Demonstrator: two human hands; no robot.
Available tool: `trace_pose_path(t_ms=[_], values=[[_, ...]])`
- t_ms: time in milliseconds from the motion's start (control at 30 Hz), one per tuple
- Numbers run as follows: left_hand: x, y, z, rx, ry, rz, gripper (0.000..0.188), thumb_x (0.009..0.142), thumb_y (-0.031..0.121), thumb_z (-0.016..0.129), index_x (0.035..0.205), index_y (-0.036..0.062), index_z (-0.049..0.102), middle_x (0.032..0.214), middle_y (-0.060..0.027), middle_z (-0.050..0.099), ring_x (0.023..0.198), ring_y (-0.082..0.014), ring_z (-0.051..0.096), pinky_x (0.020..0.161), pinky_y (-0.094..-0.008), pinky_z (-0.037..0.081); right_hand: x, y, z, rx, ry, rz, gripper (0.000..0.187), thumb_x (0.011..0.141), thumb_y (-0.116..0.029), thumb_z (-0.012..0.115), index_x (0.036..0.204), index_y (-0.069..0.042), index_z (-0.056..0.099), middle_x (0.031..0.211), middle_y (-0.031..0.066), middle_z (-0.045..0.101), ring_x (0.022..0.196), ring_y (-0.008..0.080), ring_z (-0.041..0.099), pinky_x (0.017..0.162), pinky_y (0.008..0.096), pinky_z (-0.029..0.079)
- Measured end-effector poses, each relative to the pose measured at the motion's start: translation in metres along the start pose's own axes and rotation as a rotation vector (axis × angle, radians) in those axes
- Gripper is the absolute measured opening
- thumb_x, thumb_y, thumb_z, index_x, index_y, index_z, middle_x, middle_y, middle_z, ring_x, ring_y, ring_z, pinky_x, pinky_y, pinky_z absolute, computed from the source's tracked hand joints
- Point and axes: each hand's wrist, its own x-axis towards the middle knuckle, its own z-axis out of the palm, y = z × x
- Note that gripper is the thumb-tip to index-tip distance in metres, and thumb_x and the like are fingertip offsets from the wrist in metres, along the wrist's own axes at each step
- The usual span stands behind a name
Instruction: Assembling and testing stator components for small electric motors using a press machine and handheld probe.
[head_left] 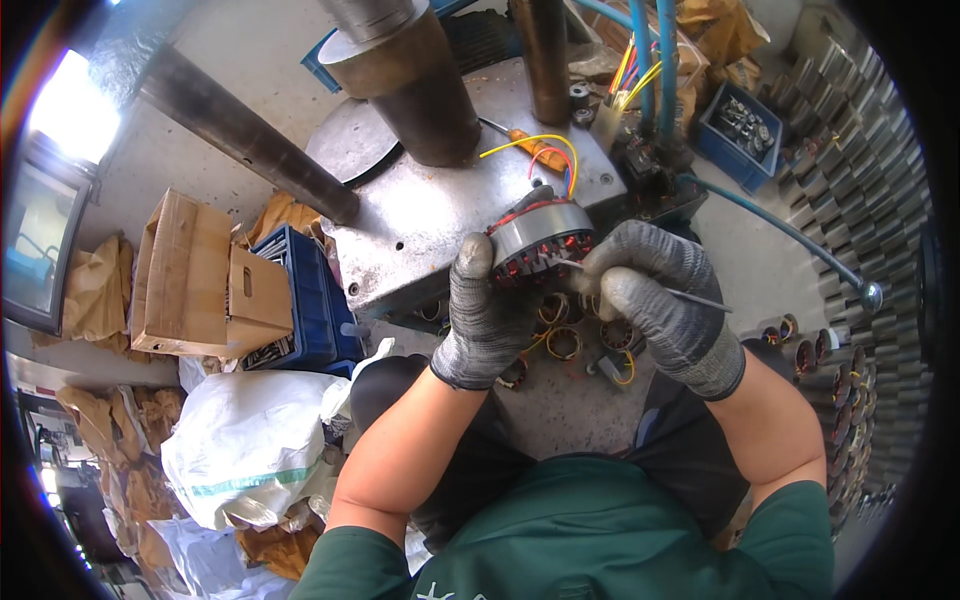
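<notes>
Stator (540, 240), round, grey-cased with reddish copper windings, sits at centre frame, just above the person's knees and at the front edge of the steel press desk (420, 215). Left hand (487, 315), in a grey knit glove, has its grip closed on the stator's lower left side, thumb up along the casing. Right hand (660, 300), also gloved, is closed in a pinch on a thin metal pick (690, 297); the pick's tip touches the windings at the stator's lower right. Yellow and red lead wires (555, 150) loop from the stator's top over the desk. More wound stators (565, 340) lie on the floor below the hands. Dark cylindrical ram (420, 90) stands on the desk, upper centre. Blue crate (310, 295) and cardboard box (195, 275) sit at left; white sack (250, 445) at lower left.
</notes>
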Motion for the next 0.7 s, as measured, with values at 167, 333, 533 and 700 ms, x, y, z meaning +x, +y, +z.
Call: trace_pose_path(t_ms=[167, 333, 533, 700], values=[[-0.001, -0.001, -0.005, -0.060, -0.043, 0.003, 0.101, 0.091, 0.073, 0.073, 0.155, -0.0007, 0.049, 0.147, -0.0217, 0.064, 0.135, -0.0375, 0.064, 0.116, -0.0535, 0.054, 0.002, -0.002, -0.003, -0.129, -0.035, -0.042, 0.012, 0.099, -0.008, 0.070, 0.106, 0.000, 0.076, 0.095, 0.0095, 0.077, 0.085, 0.0182, 0.075, 0.079, 0.0335, 0.059], [0.007, -0.003, -0.011, -0.215, -0.064, -0.027, 0.101, 0.091, 0.077, 0.068, 0.154, -0.0006, 0.051, 0.144, -0.0237, 0.065, 0.132, -0.0380, 0.066, 0.116, -0.0550, 0.053, 0.000, -0.008, -0.010, 0.048, -0.125, 0.038, 0.011, 0.096, -0.007, 0.072, 0.104, -0.001, 0.075, 0.095, 0.0145, 0.076, 0.086, 0.0278, 0.077, 0.078, 0.0386, 0.061], [0.011, 0.003, -0.014, -0.645, 0.042, -0.143, 0.100, 0.092, 0.084, 0.055, 0.148, 0.0007, 0.054, 0.132, -0.0269, 0.067, 0.112, -0.0378, 0.070, 0.110, -0.0555, 0.052, 0.002, 0.009, 0.005, -0.520, -0.048, -0.496, 0.019, 0.089, -0.005, 0.075, 0.108, -0.005, 0.071, 0.096, 0.0183, 0.071, 0.086, 0.0387, 0.074, 0.078, 0.0455, 0.060], [0.014, 0.009, -0.013, -0.597, 0.135, -0.134, 0.105, 0.089, 0.089, 0.049, 0.149, 0.0026, 0.056, 0.133, -0.0230, 0.068, 0.114, -0.0386, 0.070, 0.111, -0.0557, 0.048, 0.001, 0.020, 0.017, -0.585, -0.044, -0.570, 0.024, 0.088, -0.007, 0.076, 0.111, -0.004, 0.072, 0.102, 0.0202, 0.072, 0.093, 0.0419, 0.073, 0.083, 0.0487, 0.061]])
